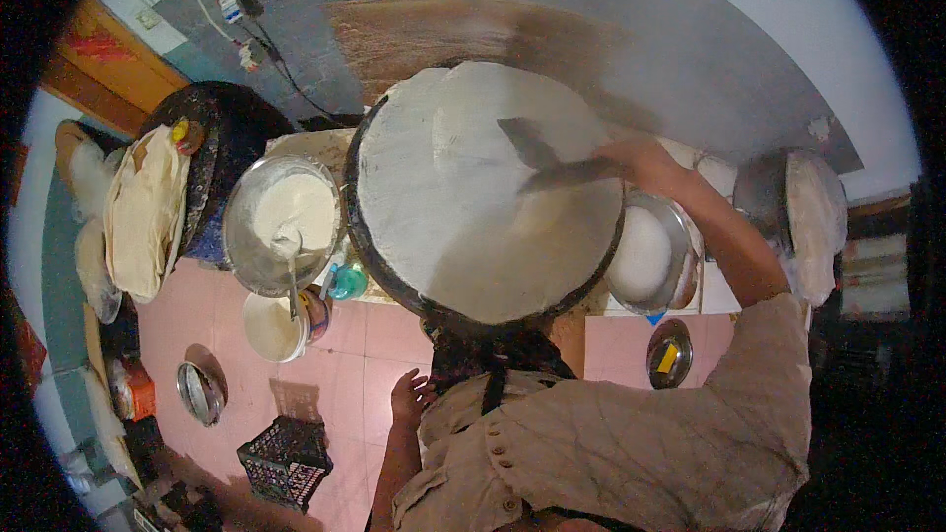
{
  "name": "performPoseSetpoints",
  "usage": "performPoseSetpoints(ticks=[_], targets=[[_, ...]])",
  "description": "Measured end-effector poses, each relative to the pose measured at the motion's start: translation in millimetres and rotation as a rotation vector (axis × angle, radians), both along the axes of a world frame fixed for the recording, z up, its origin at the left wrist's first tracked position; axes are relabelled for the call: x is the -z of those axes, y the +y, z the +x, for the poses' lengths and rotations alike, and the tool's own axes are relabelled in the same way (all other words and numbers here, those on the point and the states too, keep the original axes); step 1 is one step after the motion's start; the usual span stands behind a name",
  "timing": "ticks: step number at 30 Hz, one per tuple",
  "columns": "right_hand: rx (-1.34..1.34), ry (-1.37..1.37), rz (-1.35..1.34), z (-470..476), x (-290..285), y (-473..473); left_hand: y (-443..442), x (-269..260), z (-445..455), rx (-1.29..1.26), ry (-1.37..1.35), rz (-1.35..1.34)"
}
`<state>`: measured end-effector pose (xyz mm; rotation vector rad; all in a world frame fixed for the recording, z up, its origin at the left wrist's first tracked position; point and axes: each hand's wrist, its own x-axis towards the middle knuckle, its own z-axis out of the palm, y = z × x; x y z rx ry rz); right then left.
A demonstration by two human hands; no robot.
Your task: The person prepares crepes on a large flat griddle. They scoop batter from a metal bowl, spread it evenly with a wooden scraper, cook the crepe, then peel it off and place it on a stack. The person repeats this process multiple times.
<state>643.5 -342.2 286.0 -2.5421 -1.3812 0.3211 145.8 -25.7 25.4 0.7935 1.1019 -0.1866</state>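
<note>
A large round griddle [352,196] with a dark rim stands before me, covered by a thin pale sheet of batter [436,192]. At its right side my right hand [628,159] reaches over the surface. It grips a dark tool [565,174], perhaps a scraper, whose end is blurred and hard to tell from the shadows. My left hand [411,397] hangs low beside my waist, fingers apart, with nothing in it. Left of the griddle sits a metal bowl [240,270] of off-white flour or batter [303,207] with a ladle [293,277] in it.
A white mass, perhaps dough [641,258], lies in a metal bowl [684,251] at right. Folded flatbreads [144,222] stand at far left; a plastic-wrapped stack [817,229] is at far right. A bucket [273,329], black crate [284,462] and metal dish [201,393] are below.
</note>
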Motion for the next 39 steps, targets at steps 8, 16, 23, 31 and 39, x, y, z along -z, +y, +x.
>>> performPoseSetpoints(ticks=[8,16,23,31,39], targets=[[0.38,-0.057,-0.251,-29.6,16.1,-15.6,29.3,1.3,24.9,0.161,-0.004,0.058],[0.279,0.183,-0.155,-79.8,13.5,1.5,38.4,0.8,28.4,0.164,-0.013,0.021],[0.223,0.109,-0.031,-43.4,38.3,13.9,40.2,2.0,13.9,0.174,-0.079,0.009],[0.235,-0.186,-0.105,2.2,28.3,49.9,31.4,-6.5,19.1,0.152,0.087,0.045],[0.18,-0.046,-0.033,7.4,25.8,49.1,18.9,7.9,-0.2,0.048,0.032,0.006]])
